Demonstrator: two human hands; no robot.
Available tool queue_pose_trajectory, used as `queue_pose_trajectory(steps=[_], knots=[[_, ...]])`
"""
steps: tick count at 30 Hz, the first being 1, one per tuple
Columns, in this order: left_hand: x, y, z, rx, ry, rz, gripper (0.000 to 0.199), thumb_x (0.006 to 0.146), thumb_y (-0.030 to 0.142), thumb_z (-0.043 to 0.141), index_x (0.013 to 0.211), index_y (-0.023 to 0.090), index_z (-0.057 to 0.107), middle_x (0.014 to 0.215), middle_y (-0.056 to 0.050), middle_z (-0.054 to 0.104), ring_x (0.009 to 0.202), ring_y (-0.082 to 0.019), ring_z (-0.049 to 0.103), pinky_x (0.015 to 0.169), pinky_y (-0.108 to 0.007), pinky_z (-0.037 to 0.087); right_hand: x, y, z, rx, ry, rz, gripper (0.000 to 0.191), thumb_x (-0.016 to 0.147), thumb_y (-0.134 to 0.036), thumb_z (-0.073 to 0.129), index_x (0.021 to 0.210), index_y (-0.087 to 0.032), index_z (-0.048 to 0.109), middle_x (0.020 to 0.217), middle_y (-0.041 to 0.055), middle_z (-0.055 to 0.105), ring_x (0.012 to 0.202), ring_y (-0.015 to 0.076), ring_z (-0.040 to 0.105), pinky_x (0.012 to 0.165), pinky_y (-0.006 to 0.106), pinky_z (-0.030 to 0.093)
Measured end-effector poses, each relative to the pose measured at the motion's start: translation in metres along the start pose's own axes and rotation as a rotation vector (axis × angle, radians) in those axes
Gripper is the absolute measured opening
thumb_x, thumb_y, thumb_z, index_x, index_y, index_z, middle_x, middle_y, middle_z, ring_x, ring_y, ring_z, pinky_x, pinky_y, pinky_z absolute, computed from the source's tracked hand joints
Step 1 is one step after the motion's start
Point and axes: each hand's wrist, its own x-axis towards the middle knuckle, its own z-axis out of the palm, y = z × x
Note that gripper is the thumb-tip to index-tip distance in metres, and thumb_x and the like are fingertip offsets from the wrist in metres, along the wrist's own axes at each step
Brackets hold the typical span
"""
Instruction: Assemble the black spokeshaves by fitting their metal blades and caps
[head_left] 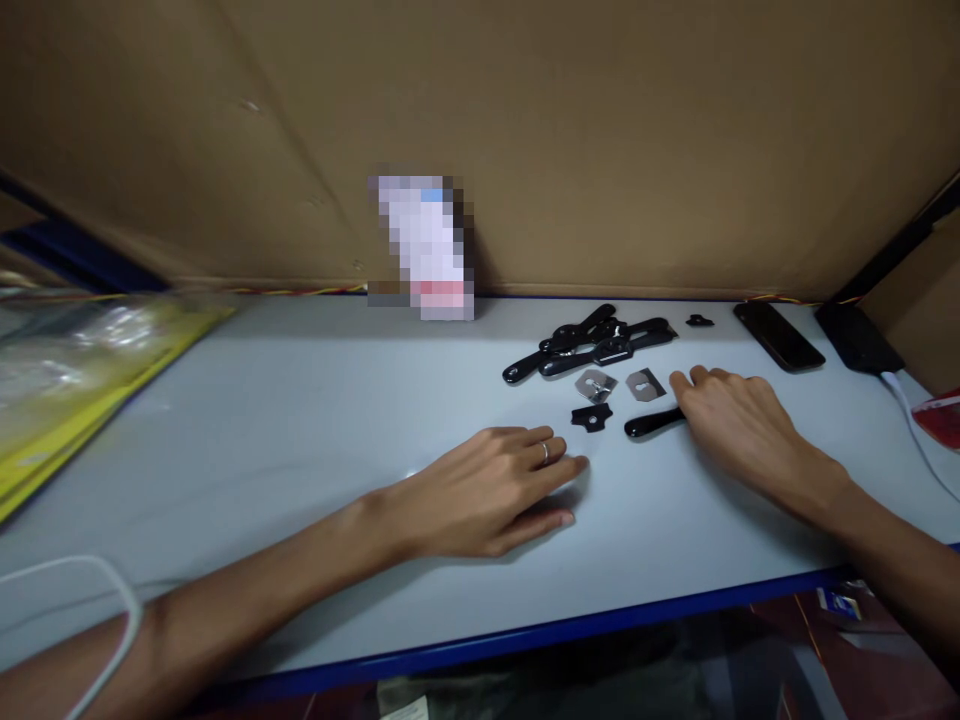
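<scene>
At the far left, a clear plastic bag (pixel 67 370) lies over a yellow-edged sheet (pixel 172 365) on the white tabletop (pixel 300 400). The left hand (pixel 476 495) is palm down, fingers loosely spread, thumb apart, holding nothing; from there it could steady the small parts without crowding them. Beyond its fingertips, a heap of black-handled tools (pixel 564 366) sits near the cardboard wall (pixel 600 150); lifting one by its handle would be less likely to drag the others. Nearer are a black clamp plate (pixel 592 418) and two metal plates (pixel 596 386) (pixel 646 384), whose edges may be sharp, so holding them by the faces seems wiser. Right of them, a single black handle (pixel 652 424) runs under the right hand (pixel 739 415). Its fingers are bent over the inner end, but how firmly they close cannot be told; a light, level hold would suit it. Farther right lies a dark phone (pixel 780 336).
</scene>
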Motion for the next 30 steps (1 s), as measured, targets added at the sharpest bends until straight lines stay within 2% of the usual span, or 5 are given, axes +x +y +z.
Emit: queue_pose_trajectory(steps=[9, 13, 16, 20, 30], knots=[[0.002, 0.001, -0.001, 0.001, -0.013, -0.008, 0.03, 0.102, 0.038, 0.043, 0.116, 0.016, 0.057, 0.085, -0.006, 0.062, 0.076, -0.021, 0.058, 0.065, -0.035, 0.049, 0.019, 0.035, 0.008, 0.026, -0.114, 0.127, 0.032, 0.083, 0.002, 0.042, 0.099, -0.011, 0.067, 0.089, 0.0163, 0.071, 0.076, 0.026, 0.065, 0.054, 0.033, 0.027], [0.002, 0.002, -0.001, 0.014, -0.003, -0.004, 0.029, 0.102, 0.039, 0.042, 0.114, 0.017, 0.057, 0.084, -0.005, 0.062, 0.075, -0.02, 0.057, 0.064, -0.034, 0.046, 0.028, 0.037, 0.01, 0.123, 0.047, 0.206, 0.028, 0.093, -0.011, 0.044, 0.104, -0.013, 0.069, 0.099, 0.017, 0.071, 0.094, 0.0309, 0.063, 0.058, 0.032, 0.036], [0.004, 0.002, -0.002, 0.011, -0.006, -0.013, 0.028, 0.101, 0.039, 0.043, 0.112, 0.017, 0.058, 0.084, -0.004, 0.061, 0.075, -0.02, 0.055, 0.063, -0.034, 0.045, 0.038, 0.033, 0.025, 0.288, 0.238, 0.126, 0.034, 0.099, -0.022, 0.043, 0.126, -0.015, 0.063, 0.122, 0.0159, 0.067, 0.113, 0.0315, 0.057, 0.074, 0.037, 0.047], [0.005, 0.003, -0.004, 0.007, -0.018, -0.035, 0.026, 0.101, 0.039, 0.045, 0.106, 0.017, 0.059, 0.088, -0.005, 0.06, 0.078, -0.021, 0.055, 0.063, -0.035, 0.045, 0.05, 0.033, 0.057, 0.452, 0.255, -0.014, 0.046, 0.102, -0.03, 0.039, 0.144, -0.013, 0.051, 0.145, 0.0175, 0.053, 0.132, 0.0315, 0.049, 0.105, 0.051, 0.043], [0.007, 0.004, -0.003, 0.052, -0.004, -0.035, 0.026, 0.1, 0.041, 0.049, 0.106, 0.018, 0.06, 0.091, -0.005, 0.061, 0.081, -0.021, 0.055, 0.063, -0.034, 0.042, 0.052, 0.03, 0.07, 0.544, 0.231, -0.064, 0.048, 0.102, -0.034, 0.037, 0.143, -0.015, 0.054, 0.152, 0.0153, 0.047, 0.139, 0.0325, 0.046, 0.112, 0.054, 0.041]])
